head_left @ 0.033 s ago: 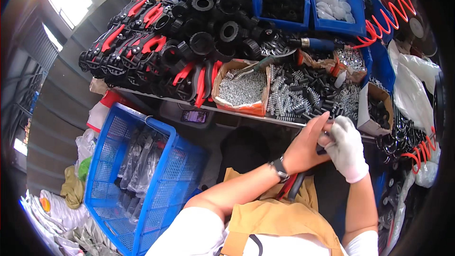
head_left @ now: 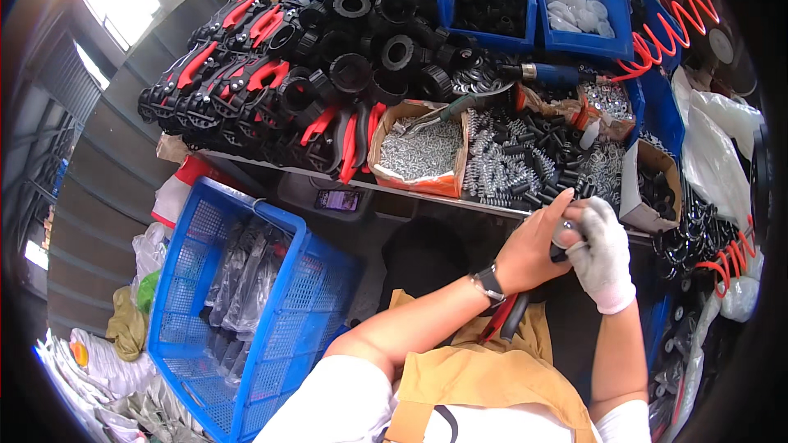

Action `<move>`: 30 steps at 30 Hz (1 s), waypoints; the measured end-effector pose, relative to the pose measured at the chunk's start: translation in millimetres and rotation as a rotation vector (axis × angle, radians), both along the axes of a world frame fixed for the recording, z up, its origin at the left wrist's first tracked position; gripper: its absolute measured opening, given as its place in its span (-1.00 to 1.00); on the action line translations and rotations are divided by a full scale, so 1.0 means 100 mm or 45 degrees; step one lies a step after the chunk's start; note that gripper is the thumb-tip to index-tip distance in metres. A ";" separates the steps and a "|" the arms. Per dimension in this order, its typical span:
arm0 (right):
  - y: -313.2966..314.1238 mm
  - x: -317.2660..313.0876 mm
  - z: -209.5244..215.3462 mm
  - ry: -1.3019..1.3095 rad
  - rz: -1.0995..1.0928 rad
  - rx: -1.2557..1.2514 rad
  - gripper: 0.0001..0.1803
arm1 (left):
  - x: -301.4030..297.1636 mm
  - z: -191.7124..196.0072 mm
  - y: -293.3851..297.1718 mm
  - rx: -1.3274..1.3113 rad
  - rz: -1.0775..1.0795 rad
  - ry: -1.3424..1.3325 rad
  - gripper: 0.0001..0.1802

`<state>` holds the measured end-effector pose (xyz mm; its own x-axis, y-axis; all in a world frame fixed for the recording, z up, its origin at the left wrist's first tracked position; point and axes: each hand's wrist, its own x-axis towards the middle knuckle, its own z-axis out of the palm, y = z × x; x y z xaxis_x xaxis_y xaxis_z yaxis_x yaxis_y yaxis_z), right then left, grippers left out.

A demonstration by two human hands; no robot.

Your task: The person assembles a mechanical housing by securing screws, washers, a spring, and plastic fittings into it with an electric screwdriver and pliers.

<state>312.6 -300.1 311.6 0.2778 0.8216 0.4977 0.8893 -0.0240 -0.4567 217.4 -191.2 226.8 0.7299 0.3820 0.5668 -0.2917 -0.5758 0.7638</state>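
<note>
In front of the bench edge, my bare left hand point(head_left: 532, 248), with a watch at its wrist, is closed around a dark part point(head_left: 560, 253). Its shiny round end point(head_left: 567, 234) shows between my two hands. My right hand point(head_left: 603, 258), in a pale grey glove, curls its fingers over the same part from the right. Fingers hide most of it, so its kind is unclear. Below my left wrist, red and black handles point(head_left: 509, 320) stick out over the tan apron point(head_left: 484, 377); whether they join the held part is hidden.
Springs and black sleeves point(head_left: 525, 156) lie on the bench beside a carton of small screws point(head_left: 419, 152). Red-and-black hand tools point(head_left: 222, 74) and black rings point(head_left: 353, 74) are piled at left. A blue crate point(head_left: 300, 279) stands below; a red coiled hose point(head_left: 657, 41) hangs at right.
My gloved fingers have shifted slightly on the held part, and its shiny round end shows more plainly. My left forearm has moved a little.
</note>
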 end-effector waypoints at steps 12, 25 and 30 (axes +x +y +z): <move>-1.05 0.46 -1.19 1.181 -0.020 -0.093 -0.61 | -0.23 2.28 1.17 -0.563 -1.080 -0.933 -0.24; -1.27 -0.27 -0.42 1.228 -0.359 0.249 -0.55 | -0.20 1.11 0.82 0.262 0.830 0.100 -0.27; -0.64 -0.24 0.51 1.537 -0.142 0.342 -0.67 | -0.20 0.77 -0.35 0.122 0.365 0.112 -0.49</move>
